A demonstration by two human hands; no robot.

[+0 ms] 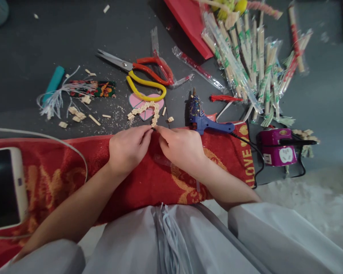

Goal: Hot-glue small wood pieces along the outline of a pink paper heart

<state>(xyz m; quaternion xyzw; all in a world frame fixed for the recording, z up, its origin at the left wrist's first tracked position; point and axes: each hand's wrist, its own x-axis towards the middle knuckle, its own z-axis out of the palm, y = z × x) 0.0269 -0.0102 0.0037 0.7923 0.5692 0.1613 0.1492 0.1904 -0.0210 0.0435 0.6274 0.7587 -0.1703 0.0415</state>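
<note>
My left hand point(128, 146) and my right hand point(183, 148) meet over the front edge of the table, thumbs and forefingers pinched together. A tiny dark spot shows between the fingertips; what they pinch is mostly hidden. Just beyond them, a bent strip of small pale wooden pieces point(154, 112) reaches down to the fingertips. It lies across a pink heart-shaped card point(137, 101) with dark lines. Scissors with red and yellow handles point(131, 66) lie behind the card, one handle overlapping it. Right of my hands rests a blue glue gun point(200, 116), its nozzle pointing away.
A red towel point(143, 182) covers the front edge. Wrapped chopsticks point(254, 57) pile up at the back right, near a purple power socket block point(277, 146) with black cords. A white-framed tablet point(5, 188) lies left, beside a white cable. Wood bits point(77, 114) and a tassel point(68, 89) lie left.
</note>
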